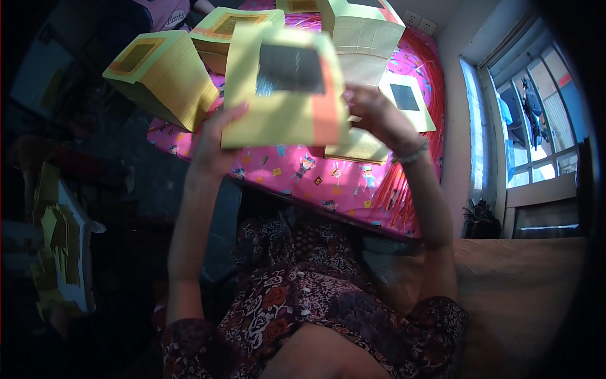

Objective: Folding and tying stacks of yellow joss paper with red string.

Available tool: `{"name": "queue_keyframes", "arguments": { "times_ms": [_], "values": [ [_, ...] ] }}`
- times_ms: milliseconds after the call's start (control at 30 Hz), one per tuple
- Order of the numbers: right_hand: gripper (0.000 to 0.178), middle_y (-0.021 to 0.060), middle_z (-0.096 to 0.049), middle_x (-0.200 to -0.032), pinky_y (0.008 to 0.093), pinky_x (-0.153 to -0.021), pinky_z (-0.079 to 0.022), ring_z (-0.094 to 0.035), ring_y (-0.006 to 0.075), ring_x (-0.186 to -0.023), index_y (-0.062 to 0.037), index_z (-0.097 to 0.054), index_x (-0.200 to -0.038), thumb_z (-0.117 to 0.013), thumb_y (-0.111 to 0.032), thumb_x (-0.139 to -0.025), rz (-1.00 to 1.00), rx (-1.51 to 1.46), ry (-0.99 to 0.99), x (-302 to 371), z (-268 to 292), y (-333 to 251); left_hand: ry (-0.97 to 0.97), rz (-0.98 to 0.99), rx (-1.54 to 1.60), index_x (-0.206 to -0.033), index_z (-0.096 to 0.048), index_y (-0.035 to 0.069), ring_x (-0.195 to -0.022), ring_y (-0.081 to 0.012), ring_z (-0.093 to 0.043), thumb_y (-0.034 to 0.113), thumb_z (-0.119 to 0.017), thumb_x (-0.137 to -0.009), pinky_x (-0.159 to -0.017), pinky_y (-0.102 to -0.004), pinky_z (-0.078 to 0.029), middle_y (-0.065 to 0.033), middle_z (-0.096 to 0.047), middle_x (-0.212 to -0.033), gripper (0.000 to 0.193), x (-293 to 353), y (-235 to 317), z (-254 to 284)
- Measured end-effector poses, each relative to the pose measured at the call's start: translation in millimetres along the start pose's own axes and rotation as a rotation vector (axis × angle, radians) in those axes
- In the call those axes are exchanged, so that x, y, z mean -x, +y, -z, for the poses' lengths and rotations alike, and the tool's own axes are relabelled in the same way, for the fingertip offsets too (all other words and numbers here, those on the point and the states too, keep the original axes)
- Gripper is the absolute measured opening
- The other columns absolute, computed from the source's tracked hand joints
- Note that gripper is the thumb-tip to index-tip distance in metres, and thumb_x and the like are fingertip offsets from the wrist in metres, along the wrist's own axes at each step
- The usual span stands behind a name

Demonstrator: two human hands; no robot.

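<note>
A pale yellow sheet of paper (278,120) is raised above the table, blurred by motion. It bears a dark, shiny rectangle and an orange-red band along its right side. I cannot tell whether it is one sheet or several. My left hand (214,142) grips its lower left edge, thumb in front and the other fingers hidden behind. At the right edge is my right hand (385,120), a bracelet on its wrist, its fingers bent and blurred. Whether they pinch the paper does not show. Just below and behind lies a low yellow paper stack (356,150).
The table wears a pink patterned cover (303,180). Tall yellow paper stacks stand at the left (170,85) and back (363,44). Red strands (398,196) line the right edge, near a pale sheet with a dark rectangle (416,104). Another person (167,12) is at the far left.
</note>
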State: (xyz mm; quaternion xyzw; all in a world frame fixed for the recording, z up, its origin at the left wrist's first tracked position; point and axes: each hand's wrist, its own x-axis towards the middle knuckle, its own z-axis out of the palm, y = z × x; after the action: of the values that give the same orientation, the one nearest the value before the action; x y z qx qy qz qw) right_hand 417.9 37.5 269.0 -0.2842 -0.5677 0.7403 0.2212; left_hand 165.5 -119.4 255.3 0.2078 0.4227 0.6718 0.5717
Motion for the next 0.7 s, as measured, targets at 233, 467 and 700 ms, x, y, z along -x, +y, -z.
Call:
{"name": "queue_keyframes", "arguments": {
  "times_ms": [233, 467, 700],
  "values": [
    [0.027, 0.0022, -0.057, -0.092, 0.0275, -0.072, -0.05, -0.056, 0.0097, -0.08, -0.0024, -0.053, -0.107, -0.057, -0.022, -0.09, -0.274, 0.072, 0.02, 3.0, -42.4, 115.1, -0.004, 0.205, 0.138, -0.121, -0.053, -0.002, -0.101, -0.0221, -0.064, 0.021, -0.059, -0.09, -0.09, -0.0348, -0.051, -0.0121, -0.063, -0.111, 0.039, 22.5, -107.8, 103.0],
    [0.025, 0.001, -0.057, -0.091, 0.0226, -0.063, -0.042, -0.051, 0.0061, -0.077, 0.0023, -0.052, -0.111, -0.051, -0.014, -0.092, -0.213, 0.089, 0.159, 13.2, -52.6, 165.0, 0.063, 0.262, 0.075, -0.124, -0.052, 0.0, -0.104, -0.022, -0.062, 0.015, -0.059, -0.09, -0.091, -0.0359, -0.05, -0.0115, -0.062, -0.113, 0.037, 27.2, -147.5, 122.4],
    [0.035, 0.0013, -0.055, -0.1, 0.0233, -0.077, -0.044, -0.051, 0.0068, -0.09, 0.0042, -0.047, -0.126, -0.052, -0.016, -0.097, -0.081, -0.106, 0.303, 27.5, -64.6, 184.7, 0.163, 0.232, 0.043, -0.125, -0.052, 0.001, -0.103, -0.0212, -0.062, 0.01, -0.058, -0.09, -0.089, -0.0349, -0.05, -0.0103, -0.062, -0.113, 0.036, 29.4, -150.1, 111.7]
  ]
}}
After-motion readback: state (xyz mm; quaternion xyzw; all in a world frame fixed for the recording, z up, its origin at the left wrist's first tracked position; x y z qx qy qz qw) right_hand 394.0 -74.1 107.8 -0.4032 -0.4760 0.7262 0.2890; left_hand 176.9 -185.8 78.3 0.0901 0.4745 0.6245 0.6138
